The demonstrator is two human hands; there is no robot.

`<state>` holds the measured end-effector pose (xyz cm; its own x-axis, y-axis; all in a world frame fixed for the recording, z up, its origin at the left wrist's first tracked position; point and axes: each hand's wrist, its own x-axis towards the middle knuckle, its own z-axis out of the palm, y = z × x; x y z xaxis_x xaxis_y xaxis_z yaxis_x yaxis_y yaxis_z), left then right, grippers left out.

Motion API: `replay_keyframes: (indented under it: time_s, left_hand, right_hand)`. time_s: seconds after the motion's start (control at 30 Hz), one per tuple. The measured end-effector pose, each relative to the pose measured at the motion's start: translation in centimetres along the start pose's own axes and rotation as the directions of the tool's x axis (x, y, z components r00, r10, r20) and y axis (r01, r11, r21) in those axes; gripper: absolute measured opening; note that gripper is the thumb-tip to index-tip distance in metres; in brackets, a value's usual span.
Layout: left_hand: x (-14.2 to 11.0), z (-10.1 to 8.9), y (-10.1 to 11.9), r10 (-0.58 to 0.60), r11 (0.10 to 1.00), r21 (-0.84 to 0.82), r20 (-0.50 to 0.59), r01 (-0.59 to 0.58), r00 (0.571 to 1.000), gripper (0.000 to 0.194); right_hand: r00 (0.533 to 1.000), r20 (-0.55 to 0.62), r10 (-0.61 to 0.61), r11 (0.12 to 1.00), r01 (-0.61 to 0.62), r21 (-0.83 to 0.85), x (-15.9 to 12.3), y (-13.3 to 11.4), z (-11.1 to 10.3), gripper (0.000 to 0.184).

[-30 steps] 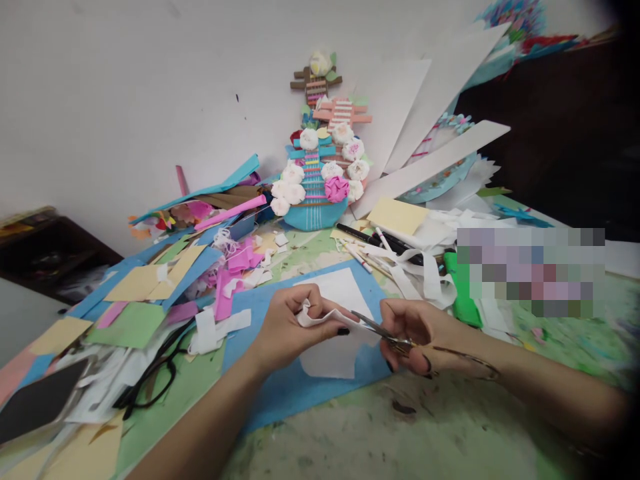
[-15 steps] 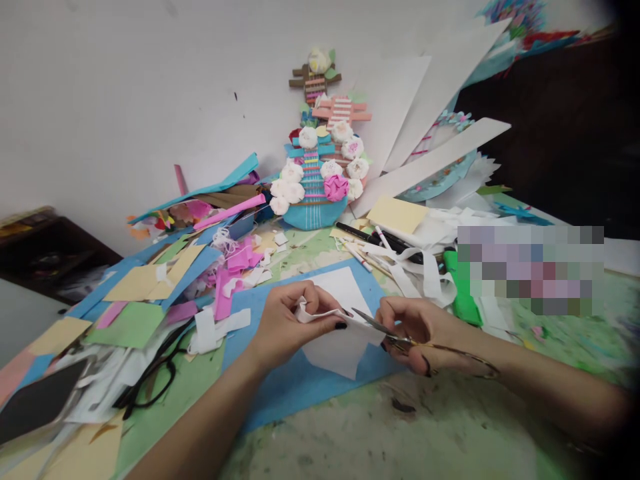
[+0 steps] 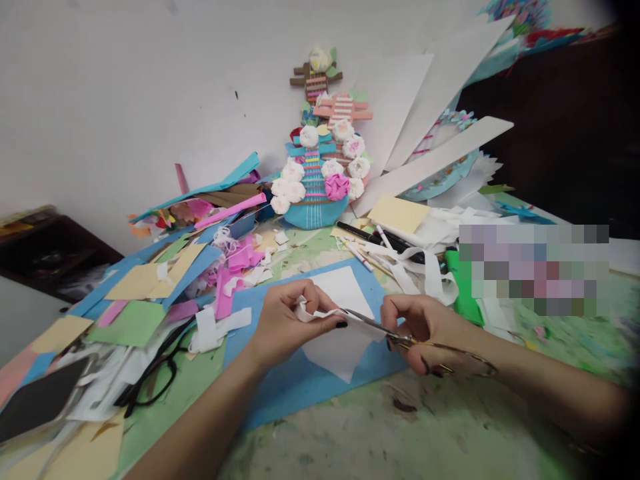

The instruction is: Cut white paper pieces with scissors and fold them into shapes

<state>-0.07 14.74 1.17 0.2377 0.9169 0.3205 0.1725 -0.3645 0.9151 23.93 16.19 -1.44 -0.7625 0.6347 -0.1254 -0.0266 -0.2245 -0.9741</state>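
My left hand [image 3: 295,320] pinches a piece of white paper [image 3: 335,350] between thumb and fingers, its edge folded up at the grip. In my right hand [image 3: 420,327] are scissors [image 3: 373,322] with gold-coloured handles. Their blades lie along the upper edge of the white paper, tips close to my left thumb, and look nearly closed. Below both hands a blue sheet [image 3: 280,393] lies on the table, with another white piece [image 3: 345,283] on it behind the paper I hold.
Paper scraps [image 3: 130,323] cover the left side, with black-framed glasses [image 3: 155,387] and a phone [image 3: 45,400]. Paper guitars with flowers [image 3: 315,213] lean on the wall. Pens [image 3: 355,232], white strips [image 3: 430,273] and a green object [image 3: 461,287] lie at right.
The scissor blades have closed along the white paper's edge, and their tips have come nearer my left thumb. My left hand has stayed almost still.
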Motion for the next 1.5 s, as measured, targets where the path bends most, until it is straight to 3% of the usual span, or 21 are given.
replay_keyframes:
  time_s: [0.4,0.97,1.2,1.33,1.5]
  left_hand:
    - [0.0,-0.1,0.4,0.013,0.997,0.079,0.025,-0.015,1.0,0.04]
    - [0.0,-0.1,0.3,0.008,0.998,0.064,0.024,-0.009,1.0,0.041]
    - [0.1,-0.6,0.4,0.013,0.998,-0.06,0.048,-0.01,0.999,0.038]
    - [0.4,-1.2,0.4,0.051,0.985,-0.17,0.067,-0.039,0.996,0.033]
    - [0.5,-1.4,0.3,0.036,0.969,-0.248,0.068,-0.018,0.997,0.03]
  right_hand:
    - [0.997,-0.048,0.064,0.998,-0.065,-0.026,0.1,-0.3,0.2,0.056]
    - [0.992,-0.059,0.113,0.992,-0.117,-0.052,0.3,0.6,-0.4,0.057]
    - [0.988,-0.075,0.132,0.989,-0.136,-0.059,0.2,0.3,-0.2,0.06]
    - [0.994,-0.07,0.082,0.995,-0.086,-0.047,0.1,0.4,-0.4,0.058]
    - [1.0,0.023,0.01,1.0,-0.01,0.023,0.2,0.5,-0.4,0.057]
